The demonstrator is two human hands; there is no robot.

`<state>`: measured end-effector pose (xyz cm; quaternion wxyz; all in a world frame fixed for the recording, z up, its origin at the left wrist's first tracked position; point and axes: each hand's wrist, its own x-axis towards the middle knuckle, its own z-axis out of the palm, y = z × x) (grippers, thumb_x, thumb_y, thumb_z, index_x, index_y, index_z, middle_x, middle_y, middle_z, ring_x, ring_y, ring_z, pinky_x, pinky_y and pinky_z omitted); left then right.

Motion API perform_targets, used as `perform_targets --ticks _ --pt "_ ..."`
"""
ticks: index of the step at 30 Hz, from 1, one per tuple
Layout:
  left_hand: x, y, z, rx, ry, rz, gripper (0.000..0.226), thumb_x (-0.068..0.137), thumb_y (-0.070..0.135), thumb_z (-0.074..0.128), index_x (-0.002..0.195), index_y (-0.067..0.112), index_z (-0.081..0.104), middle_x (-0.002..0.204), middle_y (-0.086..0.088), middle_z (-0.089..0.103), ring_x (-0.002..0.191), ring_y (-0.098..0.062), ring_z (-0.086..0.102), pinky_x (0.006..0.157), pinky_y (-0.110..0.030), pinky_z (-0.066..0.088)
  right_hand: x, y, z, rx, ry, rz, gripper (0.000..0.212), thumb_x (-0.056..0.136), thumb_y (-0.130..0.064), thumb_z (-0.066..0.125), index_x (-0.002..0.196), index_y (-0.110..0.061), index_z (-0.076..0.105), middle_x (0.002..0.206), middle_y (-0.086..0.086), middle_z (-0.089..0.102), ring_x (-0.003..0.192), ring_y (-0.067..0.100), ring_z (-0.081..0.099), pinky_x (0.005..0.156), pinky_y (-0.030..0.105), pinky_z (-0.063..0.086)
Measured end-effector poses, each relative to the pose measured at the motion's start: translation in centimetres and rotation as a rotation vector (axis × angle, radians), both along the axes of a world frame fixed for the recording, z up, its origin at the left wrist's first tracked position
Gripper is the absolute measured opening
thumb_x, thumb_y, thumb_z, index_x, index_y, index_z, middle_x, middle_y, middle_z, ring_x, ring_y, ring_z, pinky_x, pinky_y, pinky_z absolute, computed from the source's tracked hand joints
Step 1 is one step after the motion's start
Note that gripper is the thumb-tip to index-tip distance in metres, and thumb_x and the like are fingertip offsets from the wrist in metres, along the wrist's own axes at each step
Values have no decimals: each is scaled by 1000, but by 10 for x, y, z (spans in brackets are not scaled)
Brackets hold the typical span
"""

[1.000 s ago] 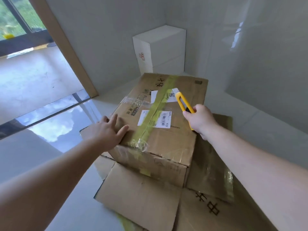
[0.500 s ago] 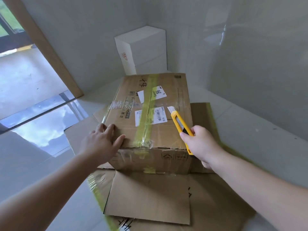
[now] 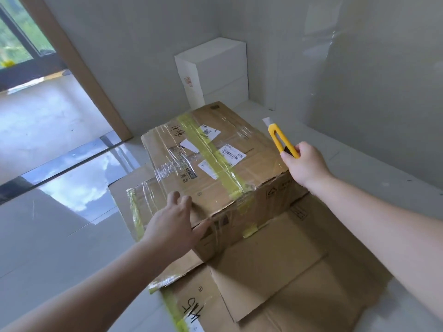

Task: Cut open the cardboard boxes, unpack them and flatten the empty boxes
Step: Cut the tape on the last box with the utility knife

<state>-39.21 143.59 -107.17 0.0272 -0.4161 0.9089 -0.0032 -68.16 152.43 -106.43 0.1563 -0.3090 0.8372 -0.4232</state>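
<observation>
Here the taped brown cardboard box [image 3: 215, 168] sits mid-frame on flattened cardboard [image 3: 275, 271]; the left hand [image 3: 172, 226] lies flat on its near corner, while the right hand [image 3: 305, 164] grips a yellow utility knife [image 3: 280, 137], blade out. A slip could nick the bracing fingers.

Sealed cardboard box [image 3: 215, 168] now turned corner-on to the person, left hand [image 3: 175, 226] shifted onto its near corner, right hand [image 3: 305, 164] with yellow utility knife [image 3: 281, 140] lifted off the top, out past the box's right edge
</observation>
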Motion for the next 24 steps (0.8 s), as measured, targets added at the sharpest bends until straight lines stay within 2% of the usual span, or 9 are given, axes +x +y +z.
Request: perform_targets --ticks 2,5,10,16,24 --pt "-9 5 2 -32 -11 -113 53 85 69 34 108 23 42 107 3 39 73 -25 62 60 -34 51 0 22 -2 -90 -63 -131 25 92 -33 55 91 -8 54 75 5 56 63 23 55 57 32 43" --pt "-30 9 2 -102 -44 -300 44 89 64 26 98 25 44 94 7 41 68 -19 60 56 -29 48 3 58 -10 -216 -251 -303 21 93 -28 53 94 -7 56 74 4 63 56 16 56 50 27 45" --pt "-57 11 -1 -96 -21 -412 36 91 58 28 88 27 45 82 11 45 64 -11 55 55 -22 42 5 88 -17 -189 -482 -359 14 96 -22 50 102 -12 57 76 7 64 64 15 54 49 24 43" --pt "-62 7 -3 -69 47 -423 34 90 58 35 83 26 45 77 11 44 58 -10 48 53 -22 40 1 75 -13 -211 -487 -325 31 96 -20 50 128 -18 50 80 9 66 63 13 57 49 23 45" --pt "-62 5 -5 -56 111 -440 36 89 58 39 77 25 46 72 12 44 53 -8 48 49 -20 39 1 64 -15 -198 -464 -292 37 96 -21 51 132 -16 50 81 7 67 68 13 59 50 23 46"
